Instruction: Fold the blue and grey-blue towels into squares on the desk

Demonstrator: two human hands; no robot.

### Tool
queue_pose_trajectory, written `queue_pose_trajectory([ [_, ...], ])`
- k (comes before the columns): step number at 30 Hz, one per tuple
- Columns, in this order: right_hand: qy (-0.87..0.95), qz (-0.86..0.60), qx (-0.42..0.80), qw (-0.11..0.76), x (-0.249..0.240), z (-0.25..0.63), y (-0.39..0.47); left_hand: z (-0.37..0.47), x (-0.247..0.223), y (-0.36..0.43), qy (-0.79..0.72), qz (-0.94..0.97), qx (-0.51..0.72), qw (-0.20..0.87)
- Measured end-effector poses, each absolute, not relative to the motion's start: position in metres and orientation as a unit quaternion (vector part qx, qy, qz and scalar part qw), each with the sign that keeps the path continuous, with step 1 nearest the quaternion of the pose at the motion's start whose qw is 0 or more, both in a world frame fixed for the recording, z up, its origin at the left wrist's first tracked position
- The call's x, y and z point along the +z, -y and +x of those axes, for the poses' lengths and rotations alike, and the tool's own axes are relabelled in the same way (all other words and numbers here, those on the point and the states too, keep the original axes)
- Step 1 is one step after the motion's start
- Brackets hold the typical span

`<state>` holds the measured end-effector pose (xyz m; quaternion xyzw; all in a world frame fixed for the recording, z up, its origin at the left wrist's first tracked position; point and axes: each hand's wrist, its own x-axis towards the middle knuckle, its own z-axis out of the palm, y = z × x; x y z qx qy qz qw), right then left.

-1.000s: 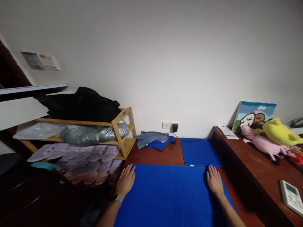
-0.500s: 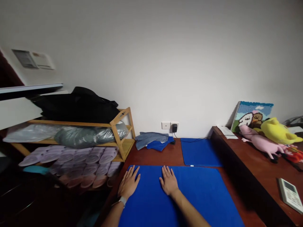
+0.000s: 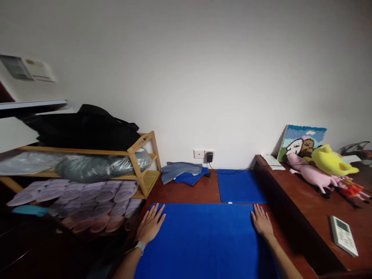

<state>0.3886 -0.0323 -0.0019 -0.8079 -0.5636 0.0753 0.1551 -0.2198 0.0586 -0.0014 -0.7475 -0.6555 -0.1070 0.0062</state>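
Observation:
A large blue cloth (image 3: 203,236) lies spread flat on the brown wooden table (image 3: 183,195). My left hand (image 3: 150,224) rests palm down on its far left corner, fingers spread, with a watch strap on the wrist. At the far right corner, my right hand (image 3: 262,221) lies flat on the cloth edge, fingers stretched out. Neither hand grips anything. Just beyond the large cloth is a smaller blue cloth (image 3: 240,188), also flat, with a small white tag on its near edge.
Crumpled grey and blue cloths (image 3: 183,170) lie by the wall, near a black plug (image 3: 209,157) in a socket. At left stands a wooden rack (image 3: 142,170) with slippers (image 3: 101,192). On the raised right surface are plush toys (image 3: 328,162) and a white remote (image 3: 343,235).
My right hand has moved right along the cloth's far edge, from near its middle to the right corner. My left hand stays on the left corner. The view has turned slightly right.

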Motion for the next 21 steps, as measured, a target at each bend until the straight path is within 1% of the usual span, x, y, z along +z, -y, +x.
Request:
queue_pose_trajectory([
  [7, 0.56, -0.798, 0.072, 0.211, -0.001, 0.405, 0.036, -0.218, 0.003, -0.055, 0.662, -0.743, -0.099, 0.003],
  [11, 0.549, -0.799, 0.04, 0.244, 0.007, 0.383, 0.031, -0.216, 0.001, -0.053, 0.66, -0.743, -0.109, 0.018],
  [13, 0.564, -0.785, 0.02, 0.257, 0.015, 0.344, 0.024, -0.215, 0.0, -0.051, 0.66, -0.742, -0.115, 0.025],
  [15, 0.613, -0.748, 0.019, 0.253, 0.026, 0.279, 0.015, -0.213, -0.001, -0.05, 0.661, -0.741, -0.12, 0.028],
  [19, 0.739, -0.634, 0.078, 0.214, 0.043, 0.117, -0.001, -0.213, -0.002, -0.05, 0.661, -0.74, -0.122, 0.022],
  [21, 0.778, -0.587, 0.117, 0.189, 0.045, 0.054, -0.007, -0.213, -0.002, -0.05, 0.66, -0.741, -0.122, 0.019],
])
